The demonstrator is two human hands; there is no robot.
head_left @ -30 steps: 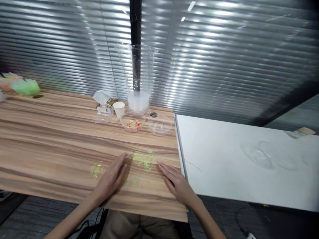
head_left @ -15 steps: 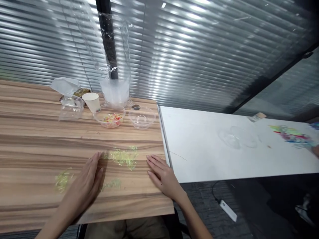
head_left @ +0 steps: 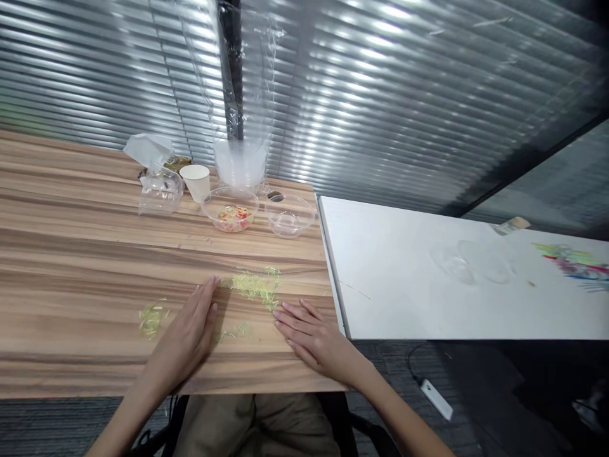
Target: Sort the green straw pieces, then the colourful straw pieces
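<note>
Small yellow-green thin strips lie in a loose pile [head_left: 254, 285] on the wooden table, between my two hands. My left hand [head_left: 190, 327] rests on its edge at the pile's left, fingers stretched out and held together, the fingertips at the pile's left end. Flat on the table at the lower right of the pile is my right hand [head_left: 316, 336], fingers extended, the tips close to the strips. A smaller scatter of strips [head_left: 236, 331] lies nearer me between the hands. Another little heap [head_left: 151, 319] sits left of my left hand. Neither hand grips anything.
Behind the pile stand a clear bowl [head_left: 232, 219] with red and yellow bits, another clear bowl [head_left: 289, 222], a paper cup [head_left: 196, 184], a bagged stack of clear containers [head_left: 240, 165] and crumpled packaging [head_left: 160, 190]. A white table [head_left: 399, 304] adjoins on the right.
My right hand has moved left, its fingertips now close to the pile's lower right edge. The left hand stays beside the pile. The camera view has shifted slightly.
</note>
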